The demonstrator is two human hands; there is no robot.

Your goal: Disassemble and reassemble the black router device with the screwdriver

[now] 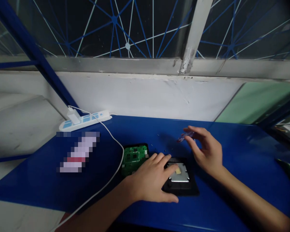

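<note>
An opened black electronic device (pixel 181 188) lies on the blue table (pixel 232 154), showing a green circuit board (pixel 134 158) on its left and a silver metal plate (pixel 181 174) on its right. My left hand (pixel 152 178) rests flat on the middle of the device, fingers spread, holding nothing. My right hand (pixel 205 149) hovers just behind the device with fingers loosely stretched toward a small red and blue tool (pixel 183 137) that looks like a screwdriver. The fingertips touch or nearly touch it; a grip does not show.
A white power strip (pixel 87 120) with a plugged charger (pixel 73 116) lies at the back left; its white cable (pixel 111 180) runs past the device toward me. A blurred-out patch (pixel 78 151) sits left of the board. A white wall and window stand behind.
</note>
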